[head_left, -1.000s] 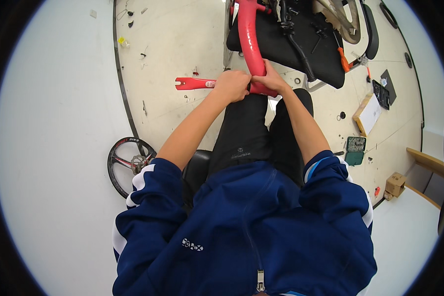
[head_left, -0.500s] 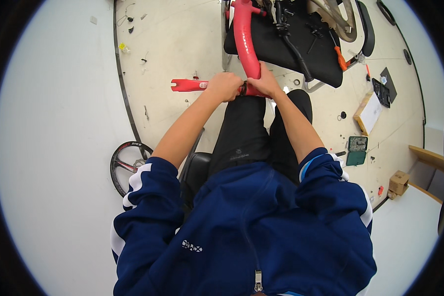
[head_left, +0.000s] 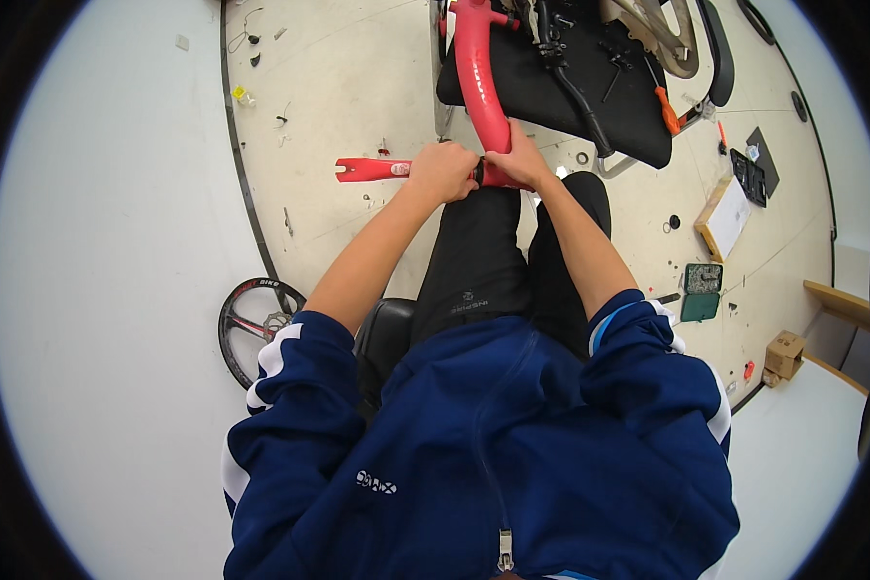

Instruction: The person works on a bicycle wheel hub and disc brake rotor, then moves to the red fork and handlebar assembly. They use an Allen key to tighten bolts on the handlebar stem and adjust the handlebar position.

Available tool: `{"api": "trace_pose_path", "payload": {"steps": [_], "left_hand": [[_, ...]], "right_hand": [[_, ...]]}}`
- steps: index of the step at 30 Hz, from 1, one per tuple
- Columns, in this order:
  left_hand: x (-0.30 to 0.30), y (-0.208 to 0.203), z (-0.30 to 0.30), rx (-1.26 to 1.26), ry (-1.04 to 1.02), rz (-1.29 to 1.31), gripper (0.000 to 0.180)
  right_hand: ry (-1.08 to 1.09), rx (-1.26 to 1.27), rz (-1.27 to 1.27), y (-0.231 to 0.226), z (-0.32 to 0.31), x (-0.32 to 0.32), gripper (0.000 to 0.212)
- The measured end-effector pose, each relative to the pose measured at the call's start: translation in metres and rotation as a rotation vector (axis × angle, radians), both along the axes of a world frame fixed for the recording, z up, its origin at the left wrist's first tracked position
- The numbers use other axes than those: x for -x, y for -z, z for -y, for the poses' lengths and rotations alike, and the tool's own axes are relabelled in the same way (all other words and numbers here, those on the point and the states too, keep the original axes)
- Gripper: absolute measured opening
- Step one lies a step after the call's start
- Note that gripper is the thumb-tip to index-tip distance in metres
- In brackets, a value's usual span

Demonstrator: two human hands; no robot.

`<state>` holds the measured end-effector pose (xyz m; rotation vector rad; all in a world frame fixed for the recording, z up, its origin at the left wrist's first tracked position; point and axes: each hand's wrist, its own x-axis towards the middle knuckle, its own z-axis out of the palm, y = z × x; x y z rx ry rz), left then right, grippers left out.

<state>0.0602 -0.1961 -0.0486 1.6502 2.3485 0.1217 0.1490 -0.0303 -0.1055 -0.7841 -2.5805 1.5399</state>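
Observation:
A red bicycle frame (head_left: pixel 478 72) with a thick curved tube reaches from the chair ahead down to my lap. My right hand (head_left: pixel 518 160) is wrapped round its near end, above my knee. My left hand (head_left: pixel 444 172) is closed round a red bicycle fork (head_left: pixel 372 169), whose slotted end sticks out to the left. Between the two hands shows a black ring (head_left: pixel 478 172) where fork and frame meet. My fingers hide most of that joint, so I cannot tell how far the fork sits in the frame.
On the black chair (head_left: pixel 638 130) ahead lie a black handlebar (head_left: pixel 578 97), an orange-handled screwdriver (head_left: pixel 667 111) and a wheel (head_left: pixel 681 48). A spoked wheel (head_left: pixel 224 333) leans by the left wall. Scattered on the floor are small parts, a green case (head_left: pixel 699 307) and a black tool case (head_left: pixel 748 178).
The fork's slotted end looks slightly turned and a touch lower. My left hand has shifted a little with it, while my right hand keeps its hold on the frame.

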Motion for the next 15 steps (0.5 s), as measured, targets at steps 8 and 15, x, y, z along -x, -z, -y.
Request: {"api": "trace_pose_path", "payload": {"steps": [8,15], "left_hand": [[-0.003,0.003,-0.003,-0.053,-0.024,0.07,0.026],[0.019,-0.004,0.014,-0.125,0.005,0.221,0.044]], "right_hand": [[-0.004,0.006,-0.008,0.004,-0.003,0.001,0.08],[-0.031,0.001,-0.018,0.001,-0.004,-0.003,0.081]]}}
